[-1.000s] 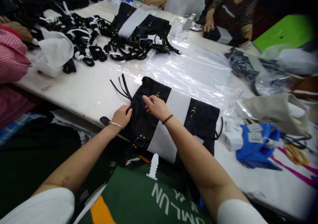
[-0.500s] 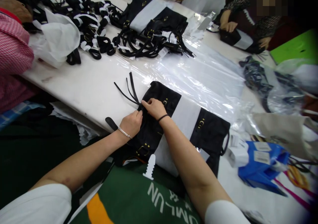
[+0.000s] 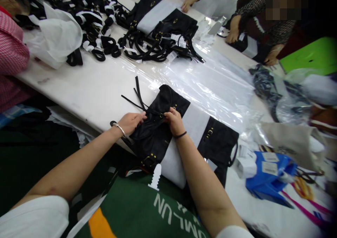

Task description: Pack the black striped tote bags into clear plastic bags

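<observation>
A black handbag [image 3: 158, 132] with a white paper band [image 3: 189, 129] round its middle lies at the near edge of the white table [image 3: 86, 90]. Thin black tassel straps [image 3: 137, 95] stick out from its left end. My left hand [image 3: 131, 121], with a silver bracelet on the wrist, rests on the bag's left end with its fingers pressed to the leather. My right hand [image 3: 173, 120], with a black wristband, is pinched closed on the bag's top near a brass buckle.
Clear plastic sheeting [image 3: 210, 79] covers the table beyond the bag. A pile of black bags and straps [image 3: 155, 34] lies farther back, with a white bag [image 3: 55, 41] at left. Other people's hands [image 3: 233, 34] work across the table. A blue packet [image 3: 268, 174] and small boxes lie at right.
My right hand has drawn back from the tassel straps to the bag's top by the buckle. My left hand has flattened on the left end. The leather there is more bunched.
</observation>
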